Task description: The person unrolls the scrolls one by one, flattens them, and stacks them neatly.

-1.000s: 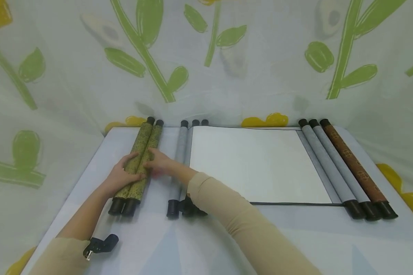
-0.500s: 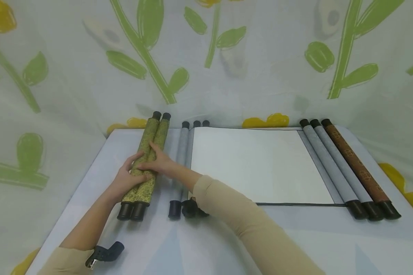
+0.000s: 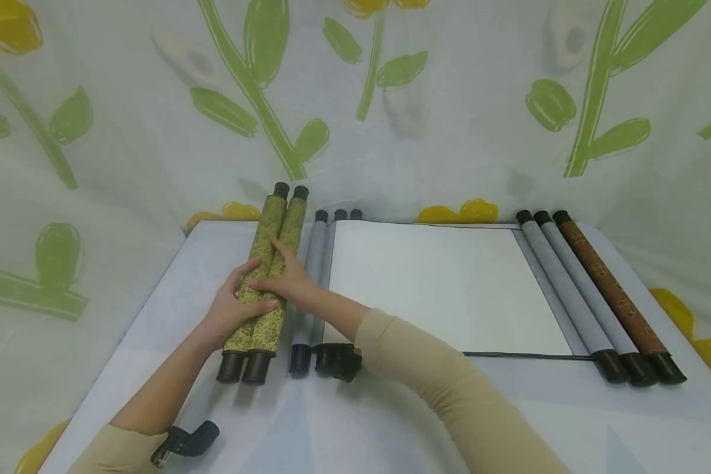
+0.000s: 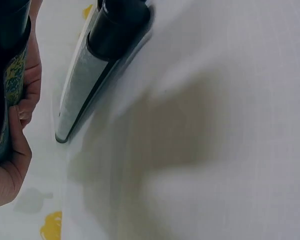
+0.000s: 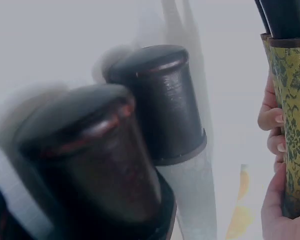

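Two yellow scrolls with a dark floral pattern and black end knobs, the left one (image 3: 270, 224) and the right one (image 3: 294, 224), lie side by side in both hands, tilted with their far ends up. My left hand (image 3: 228, 311) grips the pair from the left, its thumb across the front. From the right, my right hand (image 3: 291, 280) holds them a little higher up, its thumb pointing up along the right scroll. Shadows below suggest that the pair is off the table. The right wrist view shows fingers (image 5: 272, 120) behind the patterned cloth (image 5: 297, 105); the other fingertips are partly hidden.
Right of the hands lies a grey scroll (image 3: 315, 263), beside an unrolled white sheet (image 3: 444, 283). Two grey scrolls (image 3: 559, 283) and a brown one (image 3: 607, 283) lie at the right. A floral curtain (image 3: 462, 131) hangs behind the table (image 3: 450, 415).
Both hands have raised the two yellow scrolls from the table and carried them rightward, towards the grey scroll. The other scrolls have stayed put.
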`<state>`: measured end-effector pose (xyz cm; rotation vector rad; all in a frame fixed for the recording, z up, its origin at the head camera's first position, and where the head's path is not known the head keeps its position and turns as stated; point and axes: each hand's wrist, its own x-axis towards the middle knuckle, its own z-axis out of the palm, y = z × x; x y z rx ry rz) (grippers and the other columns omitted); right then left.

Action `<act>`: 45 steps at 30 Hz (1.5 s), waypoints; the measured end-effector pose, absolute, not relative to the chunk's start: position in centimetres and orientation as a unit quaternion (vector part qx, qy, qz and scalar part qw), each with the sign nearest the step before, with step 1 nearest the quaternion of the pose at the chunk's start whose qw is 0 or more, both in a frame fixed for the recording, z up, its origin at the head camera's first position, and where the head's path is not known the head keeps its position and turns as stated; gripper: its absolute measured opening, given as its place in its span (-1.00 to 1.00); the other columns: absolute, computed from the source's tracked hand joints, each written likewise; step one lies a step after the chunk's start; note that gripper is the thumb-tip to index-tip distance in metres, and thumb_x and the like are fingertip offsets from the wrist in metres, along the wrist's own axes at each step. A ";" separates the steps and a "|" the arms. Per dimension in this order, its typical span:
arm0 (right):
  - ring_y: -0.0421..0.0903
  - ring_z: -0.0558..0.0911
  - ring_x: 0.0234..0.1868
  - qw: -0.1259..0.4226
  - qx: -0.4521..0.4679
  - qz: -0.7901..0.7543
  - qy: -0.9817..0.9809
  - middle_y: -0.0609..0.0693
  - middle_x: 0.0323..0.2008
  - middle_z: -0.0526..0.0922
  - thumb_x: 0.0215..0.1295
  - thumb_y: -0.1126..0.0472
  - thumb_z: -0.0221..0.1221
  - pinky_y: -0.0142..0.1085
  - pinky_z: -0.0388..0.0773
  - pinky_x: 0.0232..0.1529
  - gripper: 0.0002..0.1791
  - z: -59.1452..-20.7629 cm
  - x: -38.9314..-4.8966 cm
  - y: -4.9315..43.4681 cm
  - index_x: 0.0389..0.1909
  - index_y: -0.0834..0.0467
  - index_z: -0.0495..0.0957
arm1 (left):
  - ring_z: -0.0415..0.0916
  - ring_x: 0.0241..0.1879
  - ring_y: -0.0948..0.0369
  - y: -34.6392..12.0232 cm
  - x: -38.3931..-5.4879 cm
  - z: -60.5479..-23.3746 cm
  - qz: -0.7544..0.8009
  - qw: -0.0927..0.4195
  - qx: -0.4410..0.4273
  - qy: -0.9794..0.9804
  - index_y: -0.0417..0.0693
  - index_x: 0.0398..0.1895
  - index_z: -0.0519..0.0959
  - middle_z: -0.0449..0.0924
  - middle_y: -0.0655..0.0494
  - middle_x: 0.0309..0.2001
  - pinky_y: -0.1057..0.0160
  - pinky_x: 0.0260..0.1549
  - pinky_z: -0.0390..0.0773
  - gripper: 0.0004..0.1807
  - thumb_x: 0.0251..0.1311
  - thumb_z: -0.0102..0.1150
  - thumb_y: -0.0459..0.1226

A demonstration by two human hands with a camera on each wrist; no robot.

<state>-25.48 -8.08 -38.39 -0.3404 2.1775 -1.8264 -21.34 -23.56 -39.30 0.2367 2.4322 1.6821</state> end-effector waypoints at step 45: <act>0.05 -0.07 0.47 0.095 -0.116 -0.642 0.752 -0.05 0.47 0.00 0.16 0.16 0.28 0.20 0.03 0.30 -0.14 -35.5 -22.4 3.2 0.44 -0.10 0.08 | -0.22 0.46 -0.05 -13.5 -20.7 -36.9 0.569 0.098 0.183 0.796 0.15 0.35 0.19 -0.05 0.03 0.46 -0.35 0.22 0.01 -0.22 0.06 0.33 -0.10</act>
